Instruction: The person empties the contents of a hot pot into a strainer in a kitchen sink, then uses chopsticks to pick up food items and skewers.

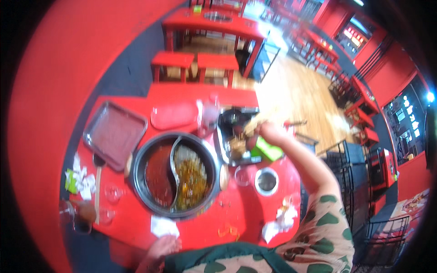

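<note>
My right hand (271, 133) reaches over a dark tray (223, 152) at the table's right side. Its fingers close on a pale yellowish item (253, 125), too blurred to name. A black bowl (234, 117) and brownish things lie in that tray, and a bright green packet (268, 149) is just below the hand. My left hand (165, 245) is at the near table edge, close to a white napkin (164, 227); motion blur hides whether it grips anything. Between the hands stands a divided hot pot (175, 174), with red broth on the left and yellowish broth with bits on the right.
On the red table (205, 228) are an empty rectangular tray (116, 134), a pink tray (174, 116), a clear bottle (209, 114), a white cup (266, 181) of dark liquid and crumpled tissues (283, 218). A glass mug (82, 216) stands at left. Black cart-like racks (348, 170) stand at right.
</note>
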`<state>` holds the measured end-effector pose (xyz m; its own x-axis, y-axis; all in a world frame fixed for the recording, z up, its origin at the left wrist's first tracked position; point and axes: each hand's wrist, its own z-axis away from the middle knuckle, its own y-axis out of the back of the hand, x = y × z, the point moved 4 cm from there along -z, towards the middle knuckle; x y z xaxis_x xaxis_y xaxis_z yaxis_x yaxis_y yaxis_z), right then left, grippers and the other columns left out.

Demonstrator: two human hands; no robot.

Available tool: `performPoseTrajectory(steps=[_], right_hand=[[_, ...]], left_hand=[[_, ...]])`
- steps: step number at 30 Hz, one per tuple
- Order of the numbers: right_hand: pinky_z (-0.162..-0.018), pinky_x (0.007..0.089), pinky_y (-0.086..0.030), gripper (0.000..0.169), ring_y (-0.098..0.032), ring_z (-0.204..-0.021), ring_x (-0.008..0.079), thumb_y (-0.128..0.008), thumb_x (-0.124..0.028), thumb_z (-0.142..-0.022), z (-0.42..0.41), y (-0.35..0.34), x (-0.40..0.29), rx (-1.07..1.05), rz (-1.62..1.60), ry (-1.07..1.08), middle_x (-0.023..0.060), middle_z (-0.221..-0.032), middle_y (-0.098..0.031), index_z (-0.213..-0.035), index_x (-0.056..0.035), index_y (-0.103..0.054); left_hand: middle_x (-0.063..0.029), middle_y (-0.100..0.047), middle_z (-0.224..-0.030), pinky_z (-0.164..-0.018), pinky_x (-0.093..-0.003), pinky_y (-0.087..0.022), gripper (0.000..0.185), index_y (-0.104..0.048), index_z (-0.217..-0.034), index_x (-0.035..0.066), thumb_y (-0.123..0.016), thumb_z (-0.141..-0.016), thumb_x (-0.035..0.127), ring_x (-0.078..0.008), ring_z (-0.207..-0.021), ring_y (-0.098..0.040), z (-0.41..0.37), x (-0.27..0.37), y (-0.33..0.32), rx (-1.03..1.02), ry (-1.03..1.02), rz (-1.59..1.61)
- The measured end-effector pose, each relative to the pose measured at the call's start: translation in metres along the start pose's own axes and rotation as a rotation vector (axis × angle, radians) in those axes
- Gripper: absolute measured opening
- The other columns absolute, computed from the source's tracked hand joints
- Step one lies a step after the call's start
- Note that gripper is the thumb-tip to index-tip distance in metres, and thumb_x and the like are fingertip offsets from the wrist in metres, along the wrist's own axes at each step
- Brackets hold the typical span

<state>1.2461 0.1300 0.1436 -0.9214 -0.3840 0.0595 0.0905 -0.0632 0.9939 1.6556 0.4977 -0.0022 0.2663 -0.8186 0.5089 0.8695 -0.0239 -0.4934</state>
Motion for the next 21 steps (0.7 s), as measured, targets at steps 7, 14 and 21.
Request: performPoseTrajectory(steps=[7,14,21], right_hand=[[-0.075,0.0413,-0.047,0.016,-0.06,-0.086,0.0331,-0.056,-0.016,-0.074,-0.032,-0.077,0.02,-0.164,-0.167,-0.189,0.0174,-0.085,-0.063,-0.084,-0.0091,-0.065],[-0.073,0.0408,-0.047,0.021,-0.058,-0.086,0.0337,-0.058,-0.013,-0.077,-0.014,-0.015,-0.047,0.0,-0.173,-0.002,0.0145,-0.096,-0.06,-0.096,-0.0058,-0.061],[-0.07,0.0412,-0.047,0.017,-0.058,-0.084,0.0338,-0.056,-0.016,-0.078,-0.113,-0.003,-0.197,0.103,-0.372,0.392,0.0173,-0.092,-0.059,-0.089,-0.0037,-0.059]], left_hand=[[-0.0125,-0.055,-0.103,-0.075,-0.0287,-0.048,0.028,-0.042,-0.116,0.0,-0.045,-0.092,0.014,-0.0187,-0.088,-0.057,-0.017,-0.029,0.028,-0.135,0.179,0.144],[-0.0126,-0.053,-0.11,-0.084,-0.0299,-0.045,0.028,-0.041,-0.119,0.002,-0.042,-0.093,0.01,-0.0199,-0.095,-0.056,0.036,0.028,-0.02,0.126,-0.068,-0.021],[-0.0098,-0.054,-0.107,-0.082,-0.0287,-0.045,0.028,-0.042,-0.119,0.002,-0.041,-0.094,0.014,-0.0166,-0.094,-0.055,0.035,0.04,-0.001,0.078,-0.192,-0.097]])
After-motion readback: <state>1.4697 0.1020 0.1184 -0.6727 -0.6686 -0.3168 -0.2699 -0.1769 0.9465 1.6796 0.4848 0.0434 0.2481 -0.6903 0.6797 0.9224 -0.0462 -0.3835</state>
